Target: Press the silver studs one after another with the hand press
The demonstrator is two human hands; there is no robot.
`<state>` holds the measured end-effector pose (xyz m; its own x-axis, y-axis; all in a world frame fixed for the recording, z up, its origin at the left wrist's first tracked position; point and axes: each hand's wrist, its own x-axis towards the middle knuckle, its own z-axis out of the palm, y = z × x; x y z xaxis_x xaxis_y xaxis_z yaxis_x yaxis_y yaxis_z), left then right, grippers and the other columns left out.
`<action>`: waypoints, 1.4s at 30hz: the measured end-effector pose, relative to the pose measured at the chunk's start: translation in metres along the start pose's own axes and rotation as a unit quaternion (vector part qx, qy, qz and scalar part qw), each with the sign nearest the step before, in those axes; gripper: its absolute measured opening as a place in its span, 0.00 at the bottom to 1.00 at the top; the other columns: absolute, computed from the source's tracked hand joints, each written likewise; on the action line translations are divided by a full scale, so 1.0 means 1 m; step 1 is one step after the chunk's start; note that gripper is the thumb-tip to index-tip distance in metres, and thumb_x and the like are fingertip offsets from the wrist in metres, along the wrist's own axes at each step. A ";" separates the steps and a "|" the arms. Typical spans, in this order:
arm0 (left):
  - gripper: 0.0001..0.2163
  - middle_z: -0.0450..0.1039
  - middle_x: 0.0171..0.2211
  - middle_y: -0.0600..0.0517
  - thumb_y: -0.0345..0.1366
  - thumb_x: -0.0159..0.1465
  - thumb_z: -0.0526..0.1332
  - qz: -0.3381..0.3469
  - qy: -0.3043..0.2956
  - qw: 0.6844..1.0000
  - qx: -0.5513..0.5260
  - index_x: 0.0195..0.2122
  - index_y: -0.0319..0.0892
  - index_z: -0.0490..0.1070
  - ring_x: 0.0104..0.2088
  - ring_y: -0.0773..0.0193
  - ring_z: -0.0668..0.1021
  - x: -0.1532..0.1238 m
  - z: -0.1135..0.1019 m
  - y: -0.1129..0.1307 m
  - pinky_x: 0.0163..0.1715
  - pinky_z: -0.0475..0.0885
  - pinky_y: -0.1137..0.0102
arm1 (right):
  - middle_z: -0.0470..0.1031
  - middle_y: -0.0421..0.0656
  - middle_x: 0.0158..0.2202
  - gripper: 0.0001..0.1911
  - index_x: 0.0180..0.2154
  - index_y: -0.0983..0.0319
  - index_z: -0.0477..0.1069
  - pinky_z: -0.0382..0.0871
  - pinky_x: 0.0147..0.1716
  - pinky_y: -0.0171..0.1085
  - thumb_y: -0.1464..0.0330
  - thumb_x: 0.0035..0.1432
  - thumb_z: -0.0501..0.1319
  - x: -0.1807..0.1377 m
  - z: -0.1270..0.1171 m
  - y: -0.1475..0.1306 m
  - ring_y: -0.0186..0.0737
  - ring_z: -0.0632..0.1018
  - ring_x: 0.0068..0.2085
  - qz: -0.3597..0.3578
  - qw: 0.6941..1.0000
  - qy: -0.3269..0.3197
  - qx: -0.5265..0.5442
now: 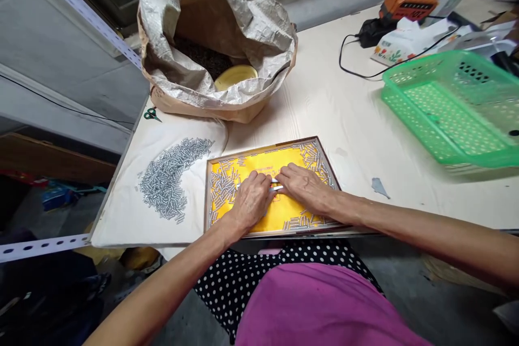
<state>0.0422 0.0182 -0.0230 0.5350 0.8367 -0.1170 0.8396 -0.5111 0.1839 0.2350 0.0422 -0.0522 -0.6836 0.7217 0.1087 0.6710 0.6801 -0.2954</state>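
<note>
My left hand (255, 197) and my right hand (302, 184) meet over the middle of a shallow tray (243, 154) with a yellow bottom and a dark rim. Both are closed, fingertips pinched close together. Between them show the ends of thin white sticks (277, 188); their exact kind is too small to tell. Small silvery metal pieces (223, 184), ribbed like little springs or screws, lie along the tray's sides and corners. Left of the tray, a curved heap of similar metal pieces (166, 178) rests on a white cloth (117, 216).
Behind the tray stands a big open sack (211, 100) with dark contents and a yellow dish (237, 77) inside. Green-handled scissors (152, 114) lie at the left edge. A green basket (458, 146), an orange device (407, 4), a cable and a bottle occupy the right side.
</note>
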 end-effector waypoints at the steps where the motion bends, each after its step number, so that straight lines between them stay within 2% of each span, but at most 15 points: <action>1: 0.10 0.74 0.50 0.39 0.34 0.70 0.56 0.000 0.019 1.000 0.004 0.48 0.37 0.71 0.51 0.50 0.73 -0.004 0.002 0.003 0.51 0.71 0.55 | 0.73 0.52 0.43 0.14 0.45 0.65 0.72 0.66 0.42 0.44 0.63 0.63 0.64 0.001 -0.003 0.005 0.50 0.70 0.44 -0.004 1.000 -0.002 0.012; 3: 0.12 0.69 0.58 0.37 0.31 0.71 0.53 0.017 0.063 0.998 0.006 0.53 0.36 0.69 0.58 0.47 0.70 -0.015 0.007 0.010 0.55 0.69 0.52 | 0.73 0.53 0.46 0.25 0.51 0.67 0.70 0.66 0.42 0.44 0.57 0.59 0.67 0.004 -0.009 0.016 0.51 0.70 0.45 -0.019 0.999 -0.012 0.046; 5: 0.13 0.67 0.61 0.37 0.31 0.72 0.52 0.046 0.088 0.995 0.009 0.55 0.37 0.69 0.61 0.47 0.68 -0.026 0.014 0.019 0.57 0.68 0.51 | 0.73 0.52 0.45 0.22 0.51 0.67 0.71 0.65 0.42 0.43 0.57 0.62 0.64 0.009 -0.012 0.027 0.49 0.70 0.44 -0.027 0.998 -0.012 0.056; 8: 0.11 0.75 0.51 0.41 0.33 0.72 0.54 0.057 0.091 0.994 0.008 0.51 0.39 0.71 0.52 0.51 0.74 -0.032 0.022 0.031 0.51 0.73 0.56 | 0.74 0.50 0.40 0.09 0.42 0.64 0.73 0.61 0.40 0.41 0.68 0.68 0.56 0.020 -0.009 0.038 0.46 0.69 0.41 -0.026 0.999 0.021 -0.006; 11: 0.07 0.77 0.39 0.47 0.34 0.71 0.56 0.038 0.092 0.995 -0.014 0.44 0.40 0.73 0.43 0.56 0.75 -0.031 0.025 0.037 0.45 0.74 0.61 | 0.74 0.49 0.37 0.12 0.36 0.63 0.72 0.57 0.38 0.40 0.72 0.69 0.52 0.033 -0.002 0.043 0.45 0.67 0.39 -0.033 0.997 0.044 -0.053; 15: 0.08 0.76 0.42 0.47 0.32 0.72 0.55 0.042 0.154 0.985 -0.071 0.47 0.41 0.73 0.45 0.59 0.75 -0.041 0.020 0.033 0.47 0.73 0.65 | 0.75 0.48 0.38 0.11 0.37 0.63 0.72 0.56 0.38 0.40 0.73 0.69 0.51 0.039 0.000 0.042 0.45 0.67 0.40 -0.034 0.997 0.042 -0.061; 16: 0.09 0.76 0.43 0.47 0.32 0.72 0.55 0.022 0.179 0.981 -0.069 0.47 0.41 0.74 0.45 0.59 0.75 -0.046 0.017 0.030 0.47 0.73 0.65 | 0.75 0.49 0.39 0.11 0.37 0.63 0.72 0.56 0.38 0.41 0.73 0.68 0.52 0.038 -0.001 0.039 0.46 0.67 0.41 -0.031 0.996 0.039 -0.068; 18: 0.09 0.76 0.41 0.46 0.35 0.71 0.56 -0.074 0.214 0.974 -0.029 0.42 0.41 0.76 0.44 0.58 0.75 -0.056 0.009 0.021 0.45 0.73 0.64 | 0.74 0.50 0.42 0.08 0.39 0.63 0.72 0.56 0.39 0.42 0.72 0.67 0.54 0.033 -0.005 0.031 0.47 0.68 0.43 -0.018 0.996 0.044 -0.080; 20: 0.09 0.75 0.38 0.45 0.39 0.68 0.61 -0.196 0.193 0.961 0.016 0.36 0.41 0.77 0.42 0.55 0.74 -0.062 -0.001 0.010 0.42 0.72 0.63 | 0.74 0.51 0.43 0.07 0.40 0.63 0.72 0.57 0.40 0.42 0.68 0.67 0.56 0.027 -0.009 0.018 0.48 0.68 0.43 -0.004 0.997 0.050 -0.063; 23: 0.11 0.75 0.36 0.46 0.43 0.63 0.66 -0.305 0.063 0.950 -0.006 0.29 0.42 0.77 0.43 0.54 0.75 -0.057 -0.013 -0.006 0.39 0.70 0.66 | 0.74 0.48 0.40 0.11 0.39 0.62 0.71 0.59 0.39 0.41 0.61 0.67 0.59 0.017 -0.011 -0.006 0.45 0.70 0.40 -0.009 1.000 0.007 0.018; 26: 0.09 0.77 0.31 0.49 0.39 0.61 0.65 -0.345 -0.062 0.933 -0.075 0.26 0.42 0.78 0.37 0.59 0.77 -0.044 -0.021 -0.016 0.34 0.67 0.69 | 0.75 0.46 0.39 0.09 0.40 0.62 0.71 0.60 0.35 0.39 0.62 0.65 0.61 0.009 -0.005 -0.025 0.42 0.72 0.37 -0.015 0.995 -0.065 0.072; 30: 0.09 0.76 0.26 0.50 0.37 0.60 0.63 -0.333 -0.149 0.927 -0.083 0.25 0.42 0.78 0.31 0.59 0.78 -0.036 -0.032 -0.022 0.29 0.63 0.70 | 0.75 0.45 0.36 0.05 0.38 0.61 0.70 0.59 0.30 0.38 0.68 0.67 0.57 0.004 0.009 -0.032 0.40 0.73 0.34 0.004 0.993 -0.089 0.073; 37: 0.10 0.78 0.42 0.44 0.34 0.66 0.58 -0.309 -0.113 0.943 0.052 0.37 0.40 0.80 0.46 0.55 0.78 -0.050 -0.060 -0.036 0.38 0.68 0.68 | 0.73 0.42 0.31 0.10 0.32 0.60 0.67 0.57 0.29 0.37 0.69 0.69 0.52 -0.006 0.022 -0.022 0.38 0.73 0.30 -0.008 0.996 -0.002 0.094; 39: 0.11 0.78 0.43 0.46 0.37 0.67 0.59 -0.334 -0.073 0.938 0.058 0.42 0.42 0.80 0.45 0.56 0.78 -0.055 -0.065 -0.054 0.38 0.68 0.68 | 0.72 0.41 0.30 0.12 0.32 0.59 0.66 0.57 0.28 0.38 0.69 0.69 0.50 -0.010 0.025 -0.021 0.39 0.73 0.29 -0.008 0.996 0.007 0.088; 42: 0.12 0.76 0.45 0.46 0.37 0.70 0.56 -0.385 0.022 0.918 0.095 0.45 0.42 0.79 0.44 0.57 0.77 -0.061 -0.066 -0.099 0.37 0.67 0.68 | 0.72 0.41 0.31 0.11 0.33 0.58 0.66 0.57 0.27 0.37 0.68 0.69 0.51 -0.013 0.028 -0.020 0.39 0.74 0.29 -0.009 0.996 0.013 0.086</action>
<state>-0.0801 0.0307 0.0308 -0.2240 0.9693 -0.1011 0.9708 0.2128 -0.1104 0.2226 0.0153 -0.0743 -0.6862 0.7138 0.1403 0.5975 0.6630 -0.4509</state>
